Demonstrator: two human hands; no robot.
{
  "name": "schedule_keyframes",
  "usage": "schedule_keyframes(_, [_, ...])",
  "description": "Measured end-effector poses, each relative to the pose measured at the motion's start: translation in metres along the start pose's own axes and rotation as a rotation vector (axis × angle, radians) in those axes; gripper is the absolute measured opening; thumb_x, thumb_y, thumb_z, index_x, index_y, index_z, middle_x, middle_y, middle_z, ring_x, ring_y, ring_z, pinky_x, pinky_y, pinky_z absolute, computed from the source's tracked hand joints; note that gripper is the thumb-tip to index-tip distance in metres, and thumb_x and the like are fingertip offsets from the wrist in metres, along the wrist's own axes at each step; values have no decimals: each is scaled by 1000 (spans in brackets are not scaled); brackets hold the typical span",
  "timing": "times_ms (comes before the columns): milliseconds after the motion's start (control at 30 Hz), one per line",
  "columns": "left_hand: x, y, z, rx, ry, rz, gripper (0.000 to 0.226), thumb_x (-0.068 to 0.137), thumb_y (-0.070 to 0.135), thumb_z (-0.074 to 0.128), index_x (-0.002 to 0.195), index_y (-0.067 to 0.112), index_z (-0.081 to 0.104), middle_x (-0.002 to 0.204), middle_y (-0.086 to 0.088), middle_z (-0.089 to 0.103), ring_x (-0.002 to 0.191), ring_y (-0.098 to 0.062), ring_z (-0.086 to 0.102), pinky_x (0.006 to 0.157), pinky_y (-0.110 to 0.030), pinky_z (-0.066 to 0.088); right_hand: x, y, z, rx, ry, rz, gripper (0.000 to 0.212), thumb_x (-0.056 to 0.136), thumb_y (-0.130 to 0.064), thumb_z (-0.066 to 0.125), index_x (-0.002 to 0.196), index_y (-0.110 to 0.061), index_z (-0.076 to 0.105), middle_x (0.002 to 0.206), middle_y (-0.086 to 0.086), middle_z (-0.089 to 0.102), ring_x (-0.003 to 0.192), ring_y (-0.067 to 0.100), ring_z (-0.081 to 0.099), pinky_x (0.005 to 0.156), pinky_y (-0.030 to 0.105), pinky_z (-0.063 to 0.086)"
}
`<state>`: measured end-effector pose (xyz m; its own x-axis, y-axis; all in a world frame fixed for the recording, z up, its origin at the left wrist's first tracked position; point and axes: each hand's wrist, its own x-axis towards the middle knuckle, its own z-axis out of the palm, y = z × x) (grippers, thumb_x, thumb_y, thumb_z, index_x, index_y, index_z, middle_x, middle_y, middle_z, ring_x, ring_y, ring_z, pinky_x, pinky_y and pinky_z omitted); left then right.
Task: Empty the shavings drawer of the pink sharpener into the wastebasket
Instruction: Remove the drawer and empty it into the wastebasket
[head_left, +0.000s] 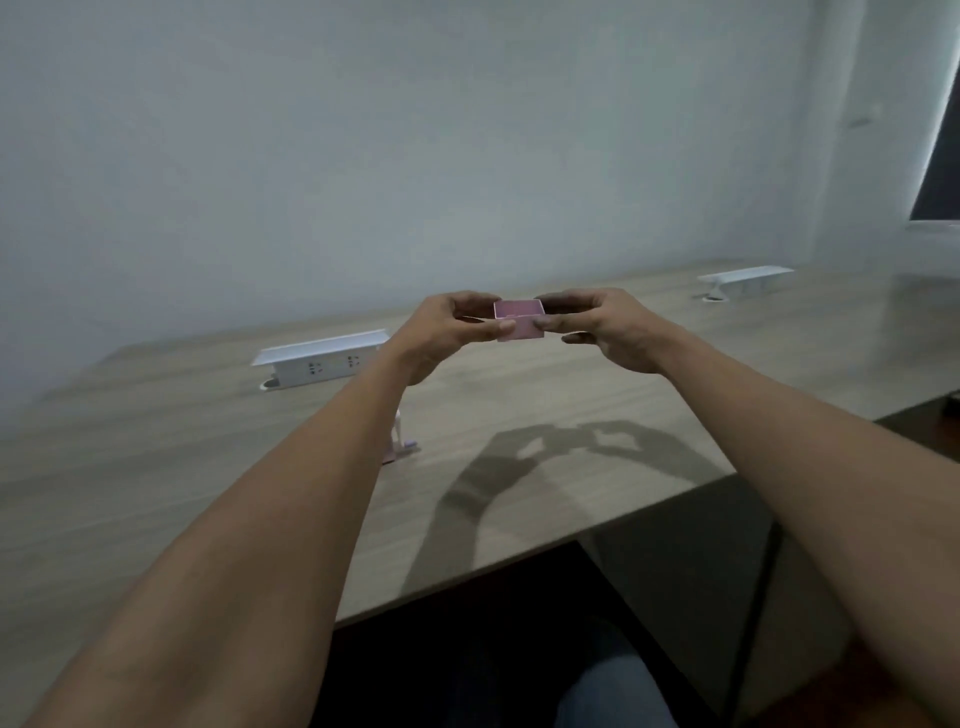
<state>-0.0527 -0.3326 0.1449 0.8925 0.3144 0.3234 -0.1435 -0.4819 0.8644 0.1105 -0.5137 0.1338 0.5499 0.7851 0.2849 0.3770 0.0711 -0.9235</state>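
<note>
Both arms are reaching forward over the long wooden table (208, 447) with a grey-brown grain. Between the two hands, lifted above the table surface, a small pink plastic drawer (518, 319) with an open top is being held level, its opening facing up. I cannot tell if there are shavings inside; the inside is looking plain pink.

The left hand (449, 332) is pinching the left side of the drawer, the thumb pressing on the near wall and the other fingers curling behind. The right hand (605, 327) is gripping the right side in the same way, thumb in front and fingers closing around the far edge. Both hands are closed tightly on the drawer.

On the table, below the left forearm, a small pink and white object (399, 441) is standing, mostly hidden by the arm; it is probably the sharpener body, but I cannot say for sure. A white rectangular socket box (322, 358) is sitting further left on the table, and a second white socket box (745, 278) is far to the right. The shadow of the hands is falling on the table.
</note>
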Motion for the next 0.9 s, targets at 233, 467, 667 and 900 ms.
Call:
schedule_keyframes(233, [37, 12, 109, -103, -187, 56, 48, 88, 15, 79, 133, 4, 66, 124, -11, 74, 105, -12, 71, 94, -22, 52, -76, 14, -101, -123, 135, 70, 50, 80, -27, 84, 128, -18, 72, 127, -4, 74, 126, 15, 62, 107, 39, 44])
schedule_keyframes(467, [46, 29, 227, -185, -291, 86, 52, 85, 15, 82, 133, 1, 65, 120, -10, 75, 99, -13, 72, 91, -23, 56, -161, 34, -178, -145, 301, 140, 47, 81, -20, 83, 127, -17, 71, 128, -1, 72, 125, 16, 62, 108, 38, 45])
schedule_keyframes(667, [35, 24, 304, -266, -412, 79, 48, 86, 13, 81, 129, -1, 68, 118, -11, 75, 101, -14, 72, 91, -21, 56, -224, 59, -216, -149, 367, 252, 79, 57, -43, 95, 128, -20, 71, 128, -1, 72, 125, 23, 62, 107, 44, 48])
schedule_keyframes(900, [-2, -17, 374, -266, -459, -13, 55, 82, 18, 85, 131, -1, 67, 124, -13, 73, 116, -21, 70, 105, -35, 53, -289, 108, -219, -44, 432, 391, 77, 54, -27, 93, 126, -14, 69, 125, 6, 73, 120, 17, 66, 103, 32, 49])
